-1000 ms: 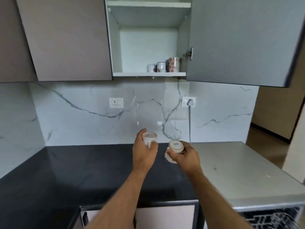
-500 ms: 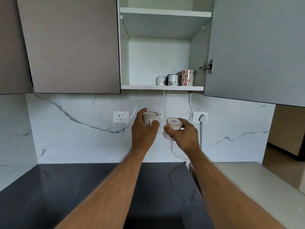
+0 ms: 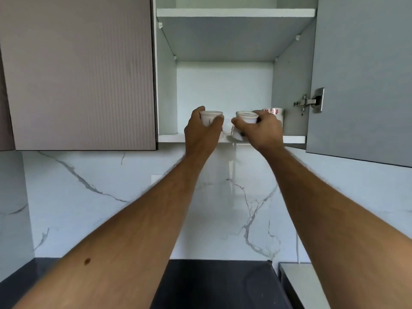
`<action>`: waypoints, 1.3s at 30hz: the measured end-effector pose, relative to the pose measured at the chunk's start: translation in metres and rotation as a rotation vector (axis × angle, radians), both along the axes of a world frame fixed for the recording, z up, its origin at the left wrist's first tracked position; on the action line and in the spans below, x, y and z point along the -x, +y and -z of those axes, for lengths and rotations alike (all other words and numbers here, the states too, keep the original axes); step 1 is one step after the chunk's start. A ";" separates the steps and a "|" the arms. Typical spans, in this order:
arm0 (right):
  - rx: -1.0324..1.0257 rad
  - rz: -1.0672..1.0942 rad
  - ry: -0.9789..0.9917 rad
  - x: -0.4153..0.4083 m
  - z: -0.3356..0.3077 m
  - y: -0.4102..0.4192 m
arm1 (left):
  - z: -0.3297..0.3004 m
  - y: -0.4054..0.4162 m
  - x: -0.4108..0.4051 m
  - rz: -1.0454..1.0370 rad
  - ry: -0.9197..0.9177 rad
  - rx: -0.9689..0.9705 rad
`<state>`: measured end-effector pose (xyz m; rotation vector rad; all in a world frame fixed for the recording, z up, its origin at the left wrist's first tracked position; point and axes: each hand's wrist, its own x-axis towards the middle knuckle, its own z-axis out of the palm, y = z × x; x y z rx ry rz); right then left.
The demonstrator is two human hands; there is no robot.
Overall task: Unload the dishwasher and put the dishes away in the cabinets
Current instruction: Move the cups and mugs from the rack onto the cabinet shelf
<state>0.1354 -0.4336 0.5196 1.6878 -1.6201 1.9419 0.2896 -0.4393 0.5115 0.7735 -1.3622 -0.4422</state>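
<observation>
Both my arms reach up to the open wall cabinet. My left hand (image 3: 201, 133) is shut on a small white cup (image 3: 209, 118), held upright just above the front edge of the lower shelf (image 3: 170, 137). My right hand (image 3: 262, 130) grips a second white cup (image 3: 245, 121), tilted, with its base toward me, at the same shelf edge. A mug with red flowers (image 3: 274, 112) stands on the shelf behind my right hand. Other cups there are hidden by my hands.
The cabinet door (image 3: 361, 81) hangs open on the right with its hinge (image 3: 311, 101) showing. A closed ribbed door (image 3: 78, 72) is on the left. An upper shelf (image 3: 234, 13) spans the cabinet. Below are the marble backsplash (image 3: 111, 208) and a dark counter (image 3: 214, 284).
Both hands have risen with their cups from counter height to the lower cabinet shelf. My view has tilted up, so the counter and dishwasher have dropped out of sight.
</observation>
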 end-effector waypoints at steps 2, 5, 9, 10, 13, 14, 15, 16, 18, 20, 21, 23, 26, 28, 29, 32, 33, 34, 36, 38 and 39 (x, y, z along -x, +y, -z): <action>0.008 0.025 0.010 0.006 -0.014 -0.014 | -0.018 -0.016 0.005 -0.010 0.007 -0.032; -0.025 0.042 -0.013 0.016 -0.031 -0.038 | -0.036 -0.039 0.012 -0.017 0.015 -0.071; -0.093 0.046 0.010 0.023 -0.046 -0.071 | -0.047 -0.072 0.021 -0.010 -0.008 -0.095; -0.102 0.047 0.021 0.022 -0.049 -0.078 | -0.048 -0.078 0.022 -0.004 -0.028 -0.102; -0.117 0.046 0.024 0.024 -0.066 -0.104 | -0.053 -0.101 0.029 -0.007 -0.105 -0.197; -0.126 0.041 0.024 0.024 -0.072 -0.113 | -0.055 -0.109 0.032 -0.007 -0.132 -0.243; -0.138 0.033 0.025 0.025 -0.076 -0.121 | -0.057 -0.114 0.034 0.005 -0.158 -0.290; -0.157 0.027 0.029 0.026 -0.080 -0.131 | -0.059 -0.121 0.037 0.016 -0.185 -0.325; -0.196 0.018 0.052 0.025 -0.086 -0.147 | -0.064 -0.131 0.042 0.029 -0.241 -0.361; -0.241 0.026 0.076 0.022 -0.089 -0.155 | -0.067 -0.139 0.048 0.036 -0.314 -0.380; -0.272 0.028 0.089 0.021 -0.092 -0.158 | -0.067 -0.143 0.050 0.040 -0.327 -0.381; -0.325 0.016 0.104 0.019 -0.097 -0.162 | -0.068 -0.153 0.053 0.066 -0.345 -0.401; -0.393 -0.024 0.114 0.017 -0.104 -0.170 | -0.068 -0.160 0.054 0.126 -0.355 -0.415; -0.433 -0.026 0.124 0.017 -0.105 -0.174 | -0.067 -0.165 0.053 0.144 -0.354 -0.431; -0.446 -0.017 0.140 0.017 -0.104 -0.175 | -0.066 -0.168 0.052 0.152 -0.348 -0.441; -0.449 0.018 0.185 0.018 -0.100 -0.174 | -0.063 -0.171 0.051 0.173 -0.324 -0.437; -0.441 0.028 0.197 0.018 -0.100 -0.175 | -0.062 -0.171 0.051 0.179 -0.322 -0.432; -0.436 0.033 0.205 0.017 -0.099 -0.176 | -0.062 -0.171 0.051 0.182 -0.327 -0.425; -0.437 0.032 0.215 0.016 -0.099 -0.179 | -0.060 -0.170 0.052 0.173 -0.335 -0.412; -0.443 0.031 0.224 0.015 -0.098 -0.182 | -0.059 -0.170 0.051 0.158 -0.325 -0.409; -0.441 0.035 0.234 0.015 -0.097 -0.183 | -0.059 -0.169 0.050 0.153 -0.321 -0.409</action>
